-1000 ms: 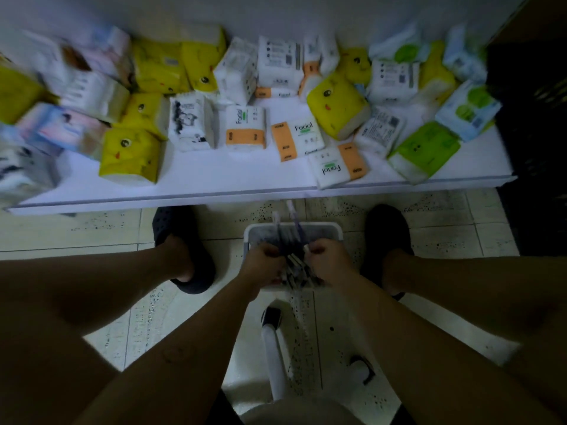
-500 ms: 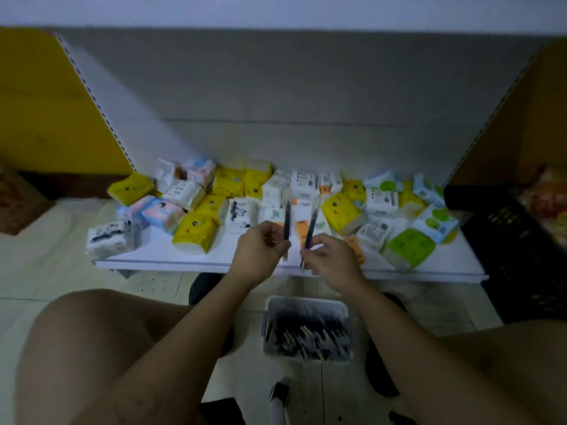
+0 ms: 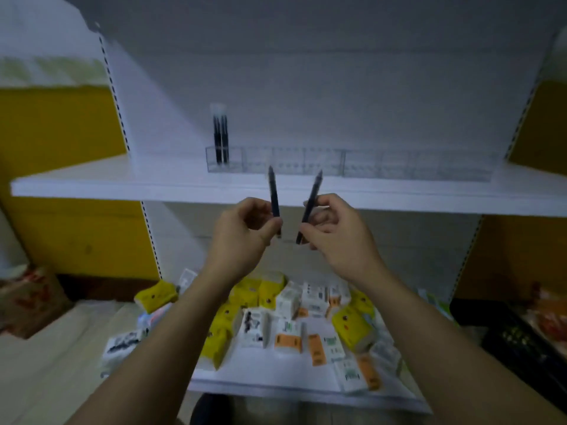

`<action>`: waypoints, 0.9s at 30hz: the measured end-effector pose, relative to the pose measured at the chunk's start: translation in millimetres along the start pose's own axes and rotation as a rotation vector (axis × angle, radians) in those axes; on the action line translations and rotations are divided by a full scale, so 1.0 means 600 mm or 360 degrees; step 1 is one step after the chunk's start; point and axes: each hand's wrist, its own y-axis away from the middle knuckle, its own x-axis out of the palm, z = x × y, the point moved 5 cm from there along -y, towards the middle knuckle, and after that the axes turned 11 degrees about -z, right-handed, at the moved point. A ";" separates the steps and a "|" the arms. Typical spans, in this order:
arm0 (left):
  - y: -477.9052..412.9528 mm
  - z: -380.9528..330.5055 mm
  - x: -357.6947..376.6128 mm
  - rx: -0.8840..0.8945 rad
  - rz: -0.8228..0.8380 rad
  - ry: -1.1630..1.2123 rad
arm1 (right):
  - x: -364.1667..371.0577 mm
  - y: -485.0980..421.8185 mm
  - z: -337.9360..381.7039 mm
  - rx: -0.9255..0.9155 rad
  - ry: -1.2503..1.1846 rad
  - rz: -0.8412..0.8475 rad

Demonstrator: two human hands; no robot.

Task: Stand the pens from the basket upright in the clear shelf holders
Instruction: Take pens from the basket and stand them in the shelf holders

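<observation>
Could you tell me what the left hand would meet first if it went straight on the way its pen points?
Probably the clear holders, at an empty compartment right of the standing pens. The left hand aims its pen there, though the shelf edge might come first; depth is unclear.

Below you, the white lower shelf carries a loose scatter of tissue packs. Yellow packs lie mixed with white packs with orange bands, several tilted or overlapping. The white upper shelf spans the bay at your front. Yellow panels flank the grey back wall on both sides. A black crate stands at your lower right. A red-patterned bag sits at lower left, blurred.
</observation>
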 end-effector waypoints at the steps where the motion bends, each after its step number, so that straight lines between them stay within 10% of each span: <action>1: -0.017 -0.013 -0.008 0.0026 -0.0028 0.0013 | 0.001 -0.018 0.018 -0.0034 -0.0016 -0.0002; 27: -0.364 0.041 -0.112 0.0167 -0.0458 -0.0083 | 0.212 -0.336 0.094 -0.0230 -0.0066 0.0115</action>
